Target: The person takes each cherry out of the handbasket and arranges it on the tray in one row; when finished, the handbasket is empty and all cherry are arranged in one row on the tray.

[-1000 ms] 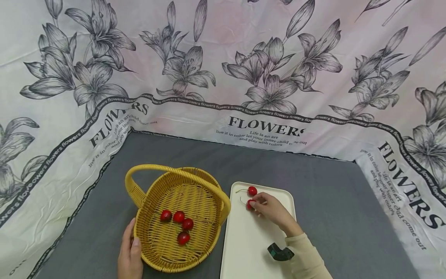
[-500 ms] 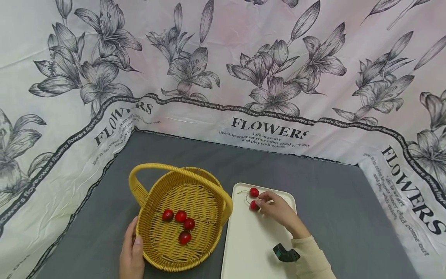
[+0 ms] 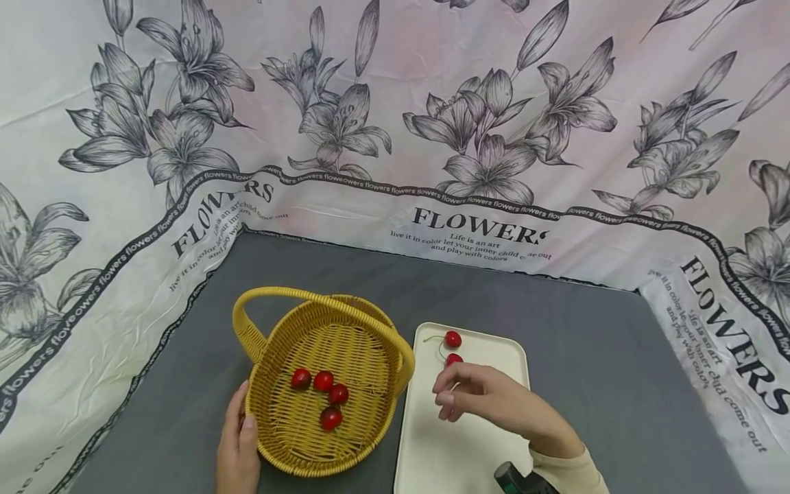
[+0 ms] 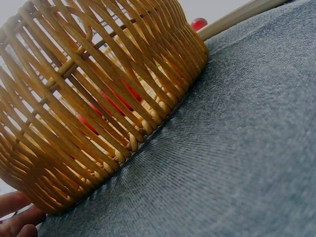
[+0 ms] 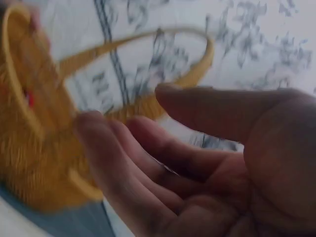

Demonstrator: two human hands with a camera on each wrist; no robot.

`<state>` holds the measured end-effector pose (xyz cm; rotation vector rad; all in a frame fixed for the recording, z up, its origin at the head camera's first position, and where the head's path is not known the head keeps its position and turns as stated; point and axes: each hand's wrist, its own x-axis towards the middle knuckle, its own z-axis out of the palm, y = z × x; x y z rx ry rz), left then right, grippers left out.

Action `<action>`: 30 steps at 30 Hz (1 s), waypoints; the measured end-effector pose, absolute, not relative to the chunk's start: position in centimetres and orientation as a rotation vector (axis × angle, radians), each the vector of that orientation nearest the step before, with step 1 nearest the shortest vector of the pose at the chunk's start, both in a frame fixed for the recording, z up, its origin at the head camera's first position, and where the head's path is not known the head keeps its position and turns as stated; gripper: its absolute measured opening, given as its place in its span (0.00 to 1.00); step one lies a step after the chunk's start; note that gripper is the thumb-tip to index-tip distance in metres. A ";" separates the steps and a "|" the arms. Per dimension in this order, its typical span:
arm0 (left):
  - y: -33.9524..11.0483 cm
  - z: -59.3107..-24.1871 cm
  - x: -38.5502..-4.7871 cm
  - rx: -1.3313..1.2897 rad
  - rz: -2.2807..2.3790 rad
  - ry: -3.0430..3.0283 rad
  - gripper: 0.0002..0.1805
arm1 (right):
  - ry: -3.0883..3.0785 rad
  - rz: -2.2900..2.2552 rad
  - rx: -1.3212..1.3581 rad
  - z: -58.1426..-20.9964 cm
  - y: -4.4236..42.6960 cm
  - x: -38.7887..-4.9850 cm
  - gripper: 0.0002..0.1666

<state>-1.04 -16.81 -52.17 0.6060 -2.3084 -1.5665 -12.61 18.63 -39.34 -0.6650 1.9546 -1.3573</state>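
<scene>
A yellow wicker basket (image 3: pixel 327 453) with an arched handle stands left of centre, several red cherries (image 3: pixel 330 418) on its floor. At its left side my left hand (image 3: pixel 237 446) rests against the outer wall; the left wrist view shows fingertips touching the weave low down. To the right lies a cream tray (image 3: pixel 426 439). Two cherries with stems are near its far end: the farther cherry (image 3: pixel 453 339) is whole in view, the nearer cherry (image 3: pixel 454 359) is partly hidden by my right hand (image 3: pixel 494 401). That hand hovers above the tray, fingers loosely bent, nothing between thumb and fingers.
Grey cloth (image 3: pixel 592 357) covers the table. White fabric (image 3: pixel 345 213) printed with flowers hangs behind and along both sides. A black device (image 3: pixel 521 480) sits on my right wrist. The basket's handle (image 3: pixel 364 312) arches up over the basket near the tray.
My right hand has left the nearer cherry and come back toward me, lifting over the tray. The cherry stays on the tray. The left hand keeps its place at the basket.
</scene>
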 end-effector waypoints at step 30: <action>-17.0 -52.3 -1.0 0.568 -1.593 -2.317 0.26 | 2.488 -0.797 -0.761 -42.4 -0.7 -14.4 0.24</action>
